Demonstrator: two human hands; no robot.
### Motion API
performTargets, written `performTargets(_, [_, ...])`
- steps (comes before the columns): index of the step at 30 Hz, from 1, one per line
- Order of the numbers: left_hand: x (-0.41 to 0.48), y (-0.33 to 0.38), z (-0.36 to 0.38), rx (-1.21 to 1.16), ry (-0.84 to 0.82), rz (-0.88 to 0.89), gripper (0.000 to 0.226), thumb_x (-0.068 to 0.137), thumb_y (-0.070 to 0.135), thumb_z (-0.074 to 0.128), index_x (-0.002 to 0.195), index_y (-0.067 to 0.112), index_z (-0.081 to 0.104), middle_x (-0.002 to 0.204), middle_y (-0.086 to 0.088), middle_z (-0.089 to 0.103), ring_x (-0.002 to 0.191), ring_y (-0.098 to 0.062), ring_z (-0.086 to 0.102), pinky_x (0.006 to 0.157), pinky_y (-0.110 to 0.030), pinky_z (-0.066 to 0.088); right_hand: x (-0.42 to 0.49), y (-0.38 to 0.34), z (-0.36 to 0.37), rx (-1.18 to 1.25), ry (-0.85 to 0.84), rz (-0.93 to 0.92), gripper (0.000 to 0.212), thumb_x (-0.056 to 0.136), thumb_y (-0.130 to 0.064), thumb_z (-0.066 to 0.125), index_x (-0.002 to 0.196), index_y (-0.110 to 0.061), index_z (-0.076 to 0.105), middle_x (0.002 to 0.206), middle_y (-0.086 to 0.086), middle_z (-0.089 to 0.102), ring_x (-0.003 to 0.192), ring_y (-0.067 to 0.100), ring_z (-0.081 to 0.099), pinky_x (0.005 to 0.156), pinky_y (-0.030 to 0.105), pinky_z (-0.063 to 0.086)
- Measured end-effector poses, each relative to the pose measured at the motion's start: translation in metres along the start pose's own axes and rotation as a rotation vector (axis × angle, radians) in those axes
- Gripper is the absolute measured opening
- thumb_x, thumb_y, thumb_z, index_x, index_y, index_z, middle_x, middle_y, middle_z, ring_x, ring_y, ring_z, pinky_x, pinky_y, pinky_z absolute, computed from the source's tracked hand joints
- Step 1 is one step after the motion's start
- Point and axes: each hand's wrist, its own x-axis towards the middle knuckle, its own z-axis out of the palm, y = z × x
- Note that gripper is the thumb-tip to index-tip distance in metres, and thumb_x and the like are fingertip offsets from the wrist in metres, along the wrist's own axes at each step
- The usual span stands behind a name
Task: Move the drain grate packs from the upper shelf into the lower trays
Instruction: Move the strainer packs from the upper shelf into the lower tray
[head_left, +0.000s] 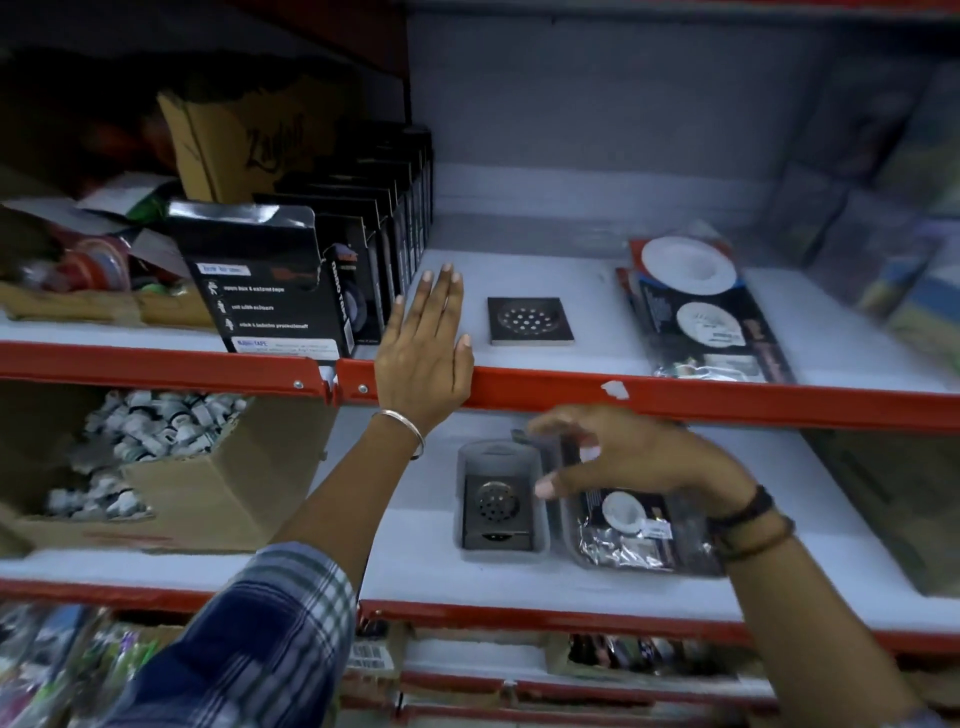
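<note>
A square dark drain grate (530, 320) lies flat on the upper shelf (545, 270). To its right lies a stack of packs with white round grates (698, 306). My left hand (423, 353) rests flat and open on the upper shelf's red edge, just left of the square grate. On the lower shelf stand two grey trays: the left tray (464, 499) holds a dark square grate (498, 506), the right tray (576, 540) holds a white-grate pack (631, 525). My right hand (639, 452) hovers over the right tray with fingers spread and nothing visibly held.
A row of black tape boxes (291, 275) stands left of my left hand. A cardboard box of white fittings (156, 457) sits on the lower shelf at left. Red shelf beams (675, 397) cross the front. Blurred packets fill the far right and the bottom shelf.
</note>
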Motion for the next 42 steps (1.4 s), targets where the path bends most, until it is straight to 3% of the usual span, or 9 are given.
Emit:
performTargets(3, [0.0,0.002,-0.003,-0.01,-0.023,0.0,0.062,0.089,0.029,0.03,0.147,0.01,0.017,0.156,-0.006,0.022,0.145,-0.021,0.019,0.118,-0.041,0.016,-0.004,-0.014,-0.037,0.001,0.172,-0.095,0.061,0.072,-0.033,0.078,0.127,-0.022,0.055,0.13,-0.01,0.057,0.119,0.001,0.051,0.103,0.022,0.041])
performTargets(7, [0.0,0.003,-0.007,-0.023,-0.039,0.006,0.061,0.09,0.029,0.028,0.146,0.01,0.019,0.155,-0.006,0.025,0.144,-0.021,0.022,0.117,-0.042,0.02,0.051,-0.014,-0.071,-0.207,0.326,-0.089,0.069,0.074,-0.023,0.077,0.135,-0.015,0.045,0.14,0.004,0.049,0.126,0.018,0.047,0.107,0.03,0.037])
performTargets(13, [0.001,0.002,-0.004,-0.025,-0.026,0.019,0.061,0.088,0.03,0.028,0.146,0.01,0.021,0.155,-0.006,0.026,0.144,-0.021,0.022,0.116,-0.042,0.019,0.138,0.012,-0.098,-0.326,0.053,0.192,0.102,0.073,-0.041,0.074,0.15,-0.023,0.01,0.16,0.002,0.011,0.146,0.024,0.014,0.117,0.042,0.015])
performTargets(19, [0.004,-0.003,0.003,-0.002,-0.002,0.032,0.063,0.088,0.031,0.028,0.146,0.01,0.019,0.155,-0.007,0.025,0.144,-0.022,0.02,0.117,-0.041,0.015,0.161,0.016,-0.106,-0.42,0.044,0.13,0.088,0.074,-0.048,0.071,0.144,-0.022,0.025,0.148,0.002,0.029,0.137,0.026,0.029,0.109,0.041,0.027])
performTargets(22, [0.004,-0.004,0.003,0.009,-0.006,0.034,0.062,0.088,0.031,0.028,0.146,0.01,0.021,0.155,-0.007,0.026,0.144,-0.022,0.021,0.117,-0.041,0.016,0.151,0.016,-0.104,-0.397,0.103,0.059,0.063,0.072,-0.049,0.072,0.122,-0.02,0.047,0.131,0.004,0.04,0.123,0.027,0.041,0.095,0.035,0.037])
performTargets(28, [0.003,-0.002,0.0,0.011,0.003,0.029,0.059,0.089,0.03,0.025,0.145,0.01,0.026,0.153,-0.006,0.03,0.143,-0.022,0.026,0.116,-0.041,0.019,0.065,-0.013,-0.087,-0.219,0.272,-0.173,0.083,0.065,-0.036,0.082,0.134,-0.02,0.04,0.13,0.001,0.038,0.113,0.01,0.036,0.099,0.025,0.032])
performTargets(31, [0.001,-0.001,0.0,0.016,0.006,0.037,0.058,0.091,0.03,0.025,0.145,0.009,0.026,0.153,-0.007,0.03,0.143,-0.022,0.027,0.116,-0.044,0.023,0.017,-0.02,-0.058,-0.142,0.144,-0.282,0.087,0.059,-0.036,0.085,0.133,-0.024,0.042,0.128,-0.003,0.04,0.117,0.008,0.041,0.097,0.011,0.029])
performTargets(35, [0.0,0.003,0.002,0.054,0.017,-0.028,0.059,0.089,0.028,0.028,0.145,0.009,0.026,0.153,-0.006,0.031,0.143,-0.021,0.027,0.116,-0.043,0.02,0.005,0.005,-0.002,-0.134,-0.138,-0.322,0.089,0.057,-0.04,0.085,0.134,-0.026,0.042,0.128,-0.004,0.041,0.124,0.012,0.041,0.11,0.024,0.032])
performTargets(42, [0.0,0.001,0.01,0.074,0.099,-0.028,0.059,0.089,0.028,0.03,0.145,0.011,0.026,0.153,-0.005,0.033,0.143,-0.02,0.027,0.116,-0.042,0.02,0.092,0.084,0.08,-0.2,-0.16,0.002,0.094,0.06,-0.052,0.079,0.139,-0.021,0.037,0.127,0.0,0.041,0.12,0.023,0.045,0.105,0.037,0.041])
